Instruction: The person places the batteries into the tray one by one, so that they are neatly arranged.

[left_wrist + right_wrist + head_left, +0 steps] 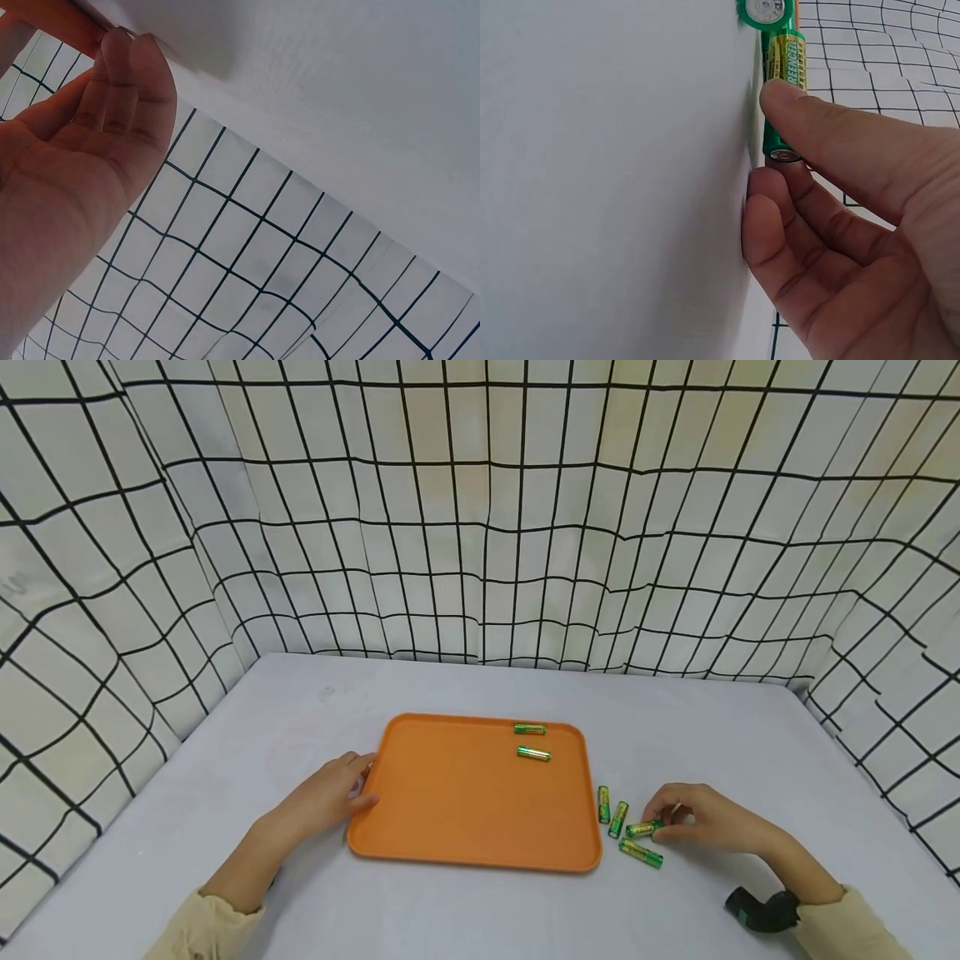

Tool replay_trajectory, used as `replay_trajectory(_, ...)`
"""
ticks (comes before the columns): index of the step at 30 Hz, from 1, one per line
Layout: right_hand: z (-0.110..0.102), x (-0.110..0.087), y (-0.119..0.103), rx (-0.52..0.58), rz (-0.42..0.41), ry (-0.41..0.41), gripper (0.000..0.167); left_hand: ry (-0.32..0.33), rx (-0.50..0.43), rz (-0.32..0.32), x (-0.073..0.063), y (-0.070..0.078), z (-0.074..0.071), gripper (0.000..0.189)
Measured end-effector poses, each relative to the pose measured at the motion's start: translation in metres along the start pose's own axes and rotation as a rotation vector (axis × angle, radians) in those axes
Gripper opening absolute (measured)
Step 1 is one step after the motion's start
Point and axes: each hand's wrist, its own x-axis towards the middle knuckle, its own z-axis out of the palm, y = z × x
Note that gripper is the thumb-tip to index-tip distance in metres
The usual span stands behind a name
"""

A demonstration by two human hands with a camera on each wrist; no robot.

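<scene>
An orange tray point(465, 793) lies on the white table, with two green batteries, one point(529, 729) near its far rim and another point(534, 753) just below. My left hand point(327, 793) grips the tray's left edge, thumb at the rim; in the left wrist view its fingertips meet the orange edge point(71, 28). Right of the tray, my right hand point(705, 818) pinches a green and yellow battery point(786, 64) between thumb and forefinger, low over the table. Around that one lie three more: two point(603, 804) point(618, 819) beside the tray and one point(641, 853) nearer me.
White walls covered with black grid netting point(487, 527) enclose the table point(465, 918) at the back and both sides. A black strap-like device point(763, 912) sits at the right wrist, by the sleeve.
</scene>
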Motion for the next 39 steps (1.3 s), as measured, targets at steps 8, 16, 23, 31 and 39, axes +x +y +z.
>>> replay_trajectory(8,-0.001,0.000,-0.002,-0.017,0.007,0.020,0.014,0.004,-0.002,0.010,0.001,-0.002,0.002,0.059)
replay_trajectory(16,-0.002,0.002,-0.003,-0.029,-0.023,0.048,0.015,0.005,0.013,0.015,0.001,-0.002,0.002,0.059)
replay_trajectory(23,0.000,0.003,-0.006,-0.039,0.016,0.067,0.017,0.008,0.027,0.033,0.000,-0.003,0.002,0.058)
replay_trajectory(31,0.001,0.008,-0.010,-0.035,-0.024,0.093,0.017,0.012,0.041,0.030,0.000,-0.002,0.001,0.058)
replay_trajectory(39,0.002,0.018,-0.011,-0.048,-0.053,0.125,0.018,0.012,0.019,0.024,-0.001,-0.001,0.000,0.058)
